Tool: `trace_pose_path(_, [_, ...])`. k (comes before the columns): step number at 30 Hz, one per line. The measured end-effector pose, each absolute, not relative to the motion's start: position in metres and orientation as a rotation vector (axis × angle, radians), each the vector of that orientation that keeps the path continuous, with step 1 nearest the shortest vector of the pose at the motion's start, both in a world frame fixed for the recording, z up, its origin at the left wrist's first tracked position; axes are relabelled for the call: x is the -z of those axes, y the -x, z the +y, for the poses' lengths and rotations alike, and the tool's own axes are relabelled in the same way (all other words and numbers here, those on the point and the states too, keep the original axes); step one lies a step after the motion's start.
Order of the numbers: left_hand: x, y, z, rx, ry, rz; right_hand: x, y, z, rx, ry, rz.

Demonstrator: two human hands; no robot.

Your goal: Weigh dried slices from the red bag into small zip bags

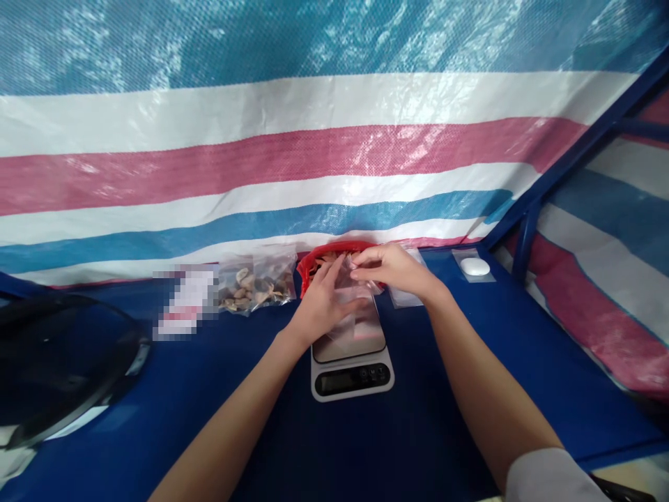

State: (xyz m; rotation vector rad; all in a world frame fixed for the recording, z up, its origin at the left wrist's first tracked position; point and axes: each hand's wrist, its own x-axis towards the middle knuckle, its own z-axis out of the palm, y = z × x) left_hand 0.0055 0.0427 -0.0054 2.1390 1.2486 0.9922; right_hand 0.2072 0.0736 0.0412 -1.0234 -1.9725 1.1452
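A small clear plastic bag (342, 328) is between my two hands, over the steel plate of a white kitchen scale (352, 392). My right hand (394, 270) pinches the bag's upper edge with thumb and fingertips. On the other side, my left hand (323, 301) has its fingers at the bag's mouth and its thumb across the front of the bag. Directly behind the hands lies a red plastic bag (306, 267) with brownish dried pieces inside, partly hidden by my fingers. The scale's display looks dark, and I cannot read it.
Left of the scale is a clear bag of dried slices (256, 287), beside a blurred-out packet (185, 303). Flat clear bags (408, 298) and a white oval object (474, 266) are to the right. A black round-rimmed object (67, 369) stands at left; striped sheeting (293, 153) hangs behind the blue table (428, 446).
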Motion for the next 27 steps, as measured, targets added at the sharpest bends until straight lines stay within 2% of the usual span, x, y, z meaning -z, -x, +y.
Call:
trace_pose_path(5, [-0.004, -0.001, 0.045, -1.062, -1.914, 1.151, -0.035, -0.214, 0.077, -1.393, 1.002, -1.741])
trace_pose_path(10, [-0.012, 0.006, 0.048, -0.988, -1.673, 1.229, -0.035, -0.218, 0.078, -1.48, 0.988, -1.664])
trace_pose_path(16, [-0.017, 0.016, 0.054, -0.933, -1.777, 1.246, -0.038, -0.225, 0.077, -1.547, 0.992, -1.701])
trace_pose_path(21, [-0.016, 0.015, 0.053, -0.991, -1.993, 1.312, -0.033, -0.221, 0.079, -1.5, 1.07, -1.714])
trace_pose_path(27, [-0.005, -0.001, 0.041, -1.0, -2.22, 1.289, -0.03, -0.206, 0.079, -1.281, 1.119, -1.752])
